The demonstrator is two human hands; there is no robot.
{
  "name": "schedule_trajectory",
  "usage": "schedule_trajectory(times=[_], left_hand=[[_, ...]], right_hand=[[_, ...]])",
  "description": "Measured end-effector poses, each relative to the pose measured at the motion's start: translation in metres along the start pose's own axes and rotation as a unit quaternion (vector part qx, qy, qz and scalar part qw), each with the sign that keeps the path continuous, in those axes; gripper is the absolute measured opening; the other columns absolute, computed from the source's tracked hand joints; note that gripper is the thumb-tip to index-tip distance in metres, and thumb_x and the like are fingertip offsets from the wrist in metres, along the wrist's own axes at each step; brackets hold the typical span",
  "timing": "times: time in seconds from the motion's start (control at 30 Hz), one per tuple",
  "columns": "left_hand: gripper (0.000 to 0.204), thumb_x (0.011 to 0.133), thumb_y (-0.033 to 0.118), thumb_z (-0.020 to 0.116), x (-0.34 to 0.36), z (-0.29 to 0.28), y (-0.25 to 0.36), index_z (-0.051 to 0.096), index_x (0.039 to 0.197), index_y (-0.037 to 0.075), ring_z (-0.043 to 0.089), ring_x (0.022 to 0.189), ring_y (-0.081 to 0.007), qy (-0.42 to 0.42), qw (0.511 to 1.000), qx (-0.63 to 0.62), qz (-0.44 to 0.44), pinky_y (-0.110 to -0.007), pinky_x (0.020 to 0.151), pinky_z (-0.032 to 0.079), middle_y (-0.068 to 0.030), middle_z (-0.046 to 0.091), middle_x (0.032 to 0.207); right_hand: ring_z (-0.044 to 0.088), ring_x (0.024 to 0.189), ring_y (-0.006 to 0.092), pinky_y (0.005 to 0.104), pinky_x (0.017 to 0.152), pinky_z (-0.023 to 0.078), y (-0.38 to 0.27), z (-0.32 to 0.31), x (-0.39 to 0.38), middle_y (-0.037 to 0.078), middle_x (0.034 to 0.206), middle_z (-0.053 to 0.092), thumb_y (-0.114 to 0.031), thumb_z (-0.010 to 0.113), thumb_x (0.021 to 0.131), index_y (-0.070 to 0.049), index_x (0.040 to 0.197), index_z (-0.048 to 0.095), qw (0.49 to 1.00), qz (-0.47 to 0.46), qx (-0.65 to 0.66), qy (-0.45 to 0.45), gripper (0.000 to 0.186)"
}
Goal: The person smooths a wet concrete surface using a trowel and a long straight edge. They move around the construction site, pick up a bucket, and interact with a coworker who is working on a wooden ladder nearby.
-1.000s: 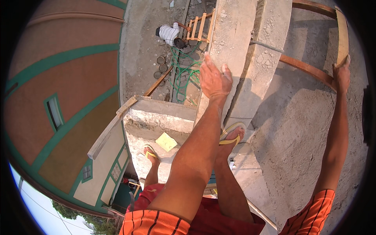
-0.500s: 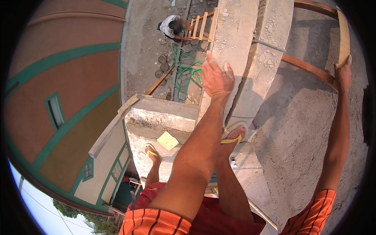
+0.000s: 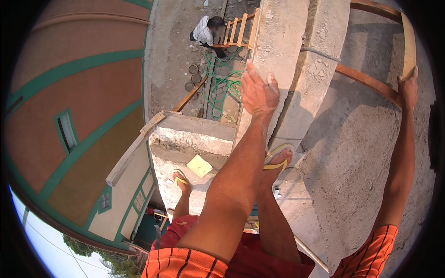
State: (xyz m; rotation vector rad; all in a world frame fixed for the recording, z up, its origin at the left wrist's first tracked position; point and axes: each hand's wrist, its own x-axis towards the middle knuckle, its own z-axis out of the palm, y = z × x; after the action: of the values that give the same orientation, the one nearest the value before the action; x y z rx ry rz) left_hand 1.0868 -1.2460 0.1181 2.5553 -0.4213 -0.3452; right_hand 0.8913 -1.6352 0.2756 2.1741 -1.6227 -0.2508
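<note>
My left hand lies over the near edge of a long, dusty concrete-grey board, its fingers stretched and the thumb apart. At the far right, my right hand is closed round the near end of a pale wooden batten. Reddish wooden bars run from the boards to that batten. Beside the first board lies a second grey one with crumbled mortar on it, and a grey rod crosses it. The palm sides of both hands are hidden.
My sandalled feet stand on a pale ledge beside a yellow sheet. Far below, a person crouches at a wooden ladder, near a tangled green hose. A wooden beam juts out left, before a brown and green building.
The person below has shifted posture, the head and legs now placed differently beside the ladder. My hands keep their places, with only a slight shift of the view.
</note>
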Motion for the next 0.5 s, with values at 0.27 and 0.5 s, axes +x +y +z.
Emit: schedule_trajectory(times=[0.27,0.5], left_hand=[[0.072,0.083,0.026,0.061,-0.0003,0.0015,-0.0018,0.028,0.141,-0.001,0.048,0.115,-0.0356,0.003,1.0,0.001,0.005,-0.044,0.095,0.041,-0.021,0.05,0.123],[0.073,0.083,0.026,0.062,-0.0001,0.0011,-0.0006,0.028,0.141,-0.001,0.048,0.115,-0.036,0.004,1.0,0.001,0.007,-0.045,0.095,0.04,-0.0213,0.049,0.123]], right_hand=[[0.062,0.106,0.0344,0.0439,0.092,0.05,-0.0017,-0.0024,-0.001,0.022,0.117,0.062,-0.025,0.058,0.092,-0.009,0.149,0.013,1.0,0.0,-0.004,-0.007,0.075],[0.061,0.108,0.0353,0.0451,0.093,0.049,-0.0019,-0.002,0.0,0.022,0.118,0.061,-0.025,0.058,0.091,-0.011,0.15,0.012,1.0,0.01,-0.002,-0.004,0.076]])
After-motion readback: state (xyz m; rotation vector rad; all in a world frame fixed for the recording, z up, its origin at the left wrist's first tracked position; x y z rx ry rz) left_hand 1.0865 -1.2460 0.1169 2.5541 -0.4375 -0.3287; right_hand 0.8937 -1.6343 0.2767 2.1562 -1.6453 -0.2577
